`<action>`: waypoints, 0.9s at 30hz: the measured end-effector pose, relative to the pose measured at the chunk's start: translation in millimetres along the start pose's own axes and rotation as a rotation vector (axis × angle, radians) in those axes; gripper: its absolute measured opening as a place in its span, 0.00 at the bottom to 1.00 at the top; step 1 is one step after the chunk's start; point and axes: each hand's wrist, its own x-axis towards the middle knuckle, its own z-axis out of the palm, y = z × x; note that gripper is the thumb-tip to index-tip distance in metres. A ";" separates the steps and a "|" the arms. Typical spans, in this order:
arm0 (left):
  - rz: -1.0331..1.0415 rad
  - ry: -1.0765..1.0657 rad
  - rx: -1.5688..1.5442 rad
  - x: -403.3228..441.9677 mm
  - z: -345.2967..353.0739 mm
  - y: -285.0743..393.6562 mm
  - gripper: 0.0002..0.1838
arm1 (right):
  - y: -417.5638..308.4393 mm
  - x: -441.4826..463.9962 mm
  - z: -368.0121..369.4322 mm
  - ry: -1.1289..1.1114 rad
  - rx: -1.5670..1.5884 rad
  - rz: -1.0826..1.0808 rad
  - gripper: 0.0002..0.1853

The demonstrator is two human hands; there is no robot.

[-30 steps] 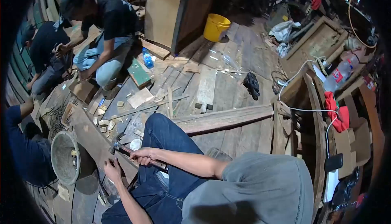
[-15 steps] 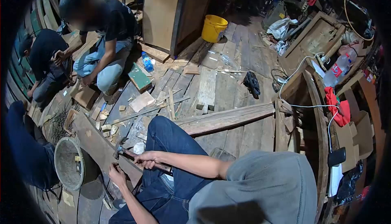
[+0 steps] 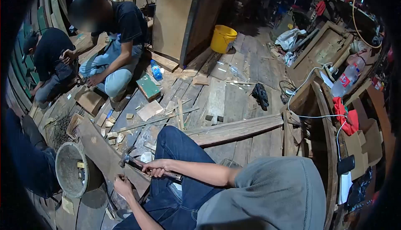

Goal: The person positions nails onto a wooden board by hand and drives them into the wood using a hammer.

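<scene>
Shifted slightly, the hammer [image 3: 133,161] is gripped by the right hand [image 3: 156,168], left hand [image 3: 122,185] curled near a bucket [image 3: 94,177] holding small pieces [image 3: 81,165].

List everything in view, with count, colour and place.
wooden-handled claw hammer: one, brown and grey, right hand
curved wooden board: one, brown, near hammer head
round tub: one, grey, left
round plastic bucket: one, yellow, far floor
small wood offcuts: many, pale, mid-floor
plastic bottle: one, blue, beside green-topped block
crumpled plastic bag: one, black, floor
labelled plastic bottle: one, clear and red, right
crumpled cloth: one, red, right
green-topped block: one, green, upper left
co-workers: at least three, dark tops, left
small far-off items: uncountable
left hand: one, bare, near board
right hand: one, bare, on hammer handle
</scene>
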 end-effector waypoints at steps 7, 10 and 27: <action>-0.023 0.000 -0.015 11.4 8.9 -11.8 0.06 | -1.2 -1.1 -1.8 -0.021 0.028 0.014 0.20; 0.049 0.002 0.001 9.4 3.7 -11.3 0.06 | -1.9 -0.3 -2.9 -0.035 0.025 0.010 0.20; 0.006 -0.040 -0.024 10.9 19.7 -32.9 0.07 | -3.0 2.5 -1.9 -0.042 -0.022 0.018 0.21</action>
